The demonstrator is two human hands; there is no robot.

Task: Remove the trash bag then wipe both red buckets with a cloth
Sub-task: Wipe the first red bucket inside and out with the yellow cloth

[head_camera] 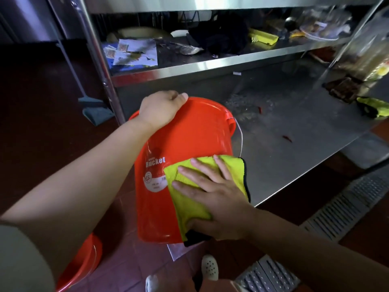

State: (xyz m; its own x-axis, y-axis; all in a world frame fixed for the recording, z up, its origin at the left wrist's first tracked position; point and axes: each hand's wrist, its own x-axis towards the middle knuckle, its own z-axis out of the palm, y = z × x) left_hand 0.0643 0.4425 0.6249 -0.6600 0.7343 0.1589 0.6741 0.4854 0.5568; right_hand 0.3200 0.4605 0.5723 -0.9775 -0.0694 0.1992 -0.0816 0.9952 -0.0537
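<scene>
Here we see a red bucket (185,144) tipped on its side over the near left corner of a steel table (294,144), its open mouth turned away from us and its base toward us. Our left hand (161,108) grips the far rim, fingers curled over the edge and out of sight inside. Our right hand (212,199) lies flat on a yellow cloth (195,182), fingers straight and spread apart, pressing it against the bucket's near right side, just right of the white label reading "Bucket". The cloth has a dark edge and hangs a little past the bucket's wall on the right. The wire handle (240,135) dangles at the bucket's right side.

A second red bucket (82,264) stands on the tiled floor at the near left, partly hidden by our left arm. White shoes (209,266) show below, beside a metal floor grate (336,218) running along the right. On the shelf (210,64) above the table lie papers (134,52), a black cloth (221,37) and a yellow item we cannot identify. Another yellow-green cloth (372,106) lies at the table's far right. A mop (92,102) leans at the far left.
</scene>
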